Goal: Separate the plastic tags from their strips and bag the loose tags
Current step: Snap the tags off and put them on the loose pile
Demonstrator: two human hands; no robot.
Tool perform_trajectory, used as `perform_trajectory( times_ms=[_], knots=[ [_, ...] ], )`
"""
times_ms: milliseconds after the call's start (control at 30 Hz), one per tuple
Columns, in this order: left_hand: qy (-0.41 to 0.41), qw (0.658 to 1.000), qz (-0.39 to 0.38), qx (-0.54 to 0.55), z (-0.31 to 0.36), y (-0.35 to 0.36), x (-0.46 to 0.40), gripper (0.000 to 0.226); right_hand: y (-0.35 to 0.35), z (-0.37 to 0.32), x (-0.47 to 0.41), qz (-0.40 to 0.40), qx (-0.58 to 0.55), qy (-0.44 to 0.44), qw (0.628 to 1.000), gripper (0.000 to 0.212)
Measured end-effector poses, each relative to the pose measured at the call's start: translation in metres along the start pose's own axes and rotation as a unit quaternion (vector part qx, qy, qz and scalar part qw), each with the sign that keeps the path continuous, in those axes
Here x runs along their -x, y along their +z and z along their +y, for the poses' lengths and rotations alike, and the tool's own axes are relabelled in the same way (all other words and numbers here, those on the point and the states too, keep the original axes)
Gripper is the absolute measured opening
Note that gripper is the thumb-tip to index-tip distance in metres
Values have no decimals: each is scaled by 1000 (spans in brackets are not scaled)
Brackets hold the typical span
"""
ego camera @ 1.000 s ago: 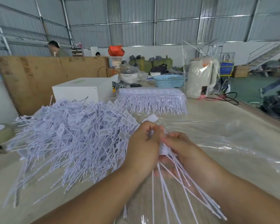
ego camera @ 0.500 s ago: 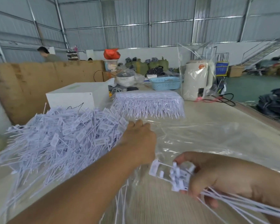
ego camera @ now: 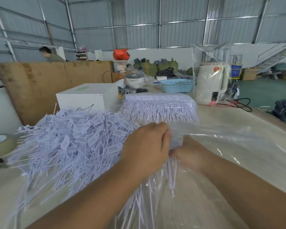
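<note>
Presently the left hand (ego camera: 147,146) pinches the clear bag (ego camera: 221,146) mouth up while the right hand (ego camera: 188,154), blurred beneath, grips a tag bundle (ego camera: 171,176), tails trailing toward the person.

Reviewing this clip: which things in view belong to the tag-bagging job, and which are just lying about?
Job:
left hand, gripping the clear bag
right hand, pushing in a tag bundle
loose tag pile
unseparated strips

Lying about:
white box
blue basket
tape roll
wrapped appliance
</note>
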State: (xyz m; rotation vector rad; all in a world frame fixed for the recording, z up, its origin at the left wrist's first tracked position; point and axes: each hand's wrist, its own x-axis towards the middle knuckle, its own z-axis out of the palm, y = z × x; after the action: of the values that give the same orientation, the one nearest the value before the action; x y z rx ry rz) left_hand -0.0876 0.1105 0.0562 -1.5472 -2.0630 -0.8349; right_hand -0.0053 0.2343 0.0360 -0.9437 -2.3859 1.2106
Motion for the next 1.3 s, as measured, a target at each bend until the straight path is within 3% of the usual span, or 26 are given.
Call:
perform_trajectory(
  times_ms=[100,167,200,267,333,433,500,600,733,800,1000,1133,1233,1300],
  knots=[
    [21,997,-68,-1,-3,1,7,32,-5,3,19,-37,257,-48,964,17],
    [21,992,-119,29,-5,-3,10,38,-13,-1,41,-85,326,-79,938,28],
    [3,991,-116,60,-8,-8,10,41,-16,-4,51,-106,305,-109,940,29],
    [-53,994,-51,75,-23,-18,7,39,-17,-21,69,-104,157,-194,963,18],
    [-131,991,-24,-25,-43,-29,3,38,-13,-41,77,-63,-22,-227,972,14],
    [-240,952,-127,-143,-60,-35,12,81,7,-62,67,-76,-120,-133,981,22],
    [-264,934,-167,-172,-63,-33,24,106,21,-68,56,-100,-145,-50,983,20],
    [-289,928,-178,-152,-66,-34,35,121,36,-68,44,-107,-128,36,985,25],
    [-236,955,-157,-89,-64,-35,41,105,49,-61,40,-75,-52,86,992,84],
    [-213,964,-136,-84,-63,-34,43,93,52,-57,42,-95,-54,103,989,90],
    [-155,984,-70,-60,-60,-29,49,57,66,-58,36,-57,-95,72,991,87],
    [-133,990,-41,20,-55,-34,47,50,71,-51,39,-29,-241,47,969,54],
    [-128,991,-31,1,-52,-44,46,49,62,-46,43,19,-166,29,985,26],
    [-108,991,3,-78,-49,-54,44,43,57,-44,49,10,-76,13,997,36]
  ],
)
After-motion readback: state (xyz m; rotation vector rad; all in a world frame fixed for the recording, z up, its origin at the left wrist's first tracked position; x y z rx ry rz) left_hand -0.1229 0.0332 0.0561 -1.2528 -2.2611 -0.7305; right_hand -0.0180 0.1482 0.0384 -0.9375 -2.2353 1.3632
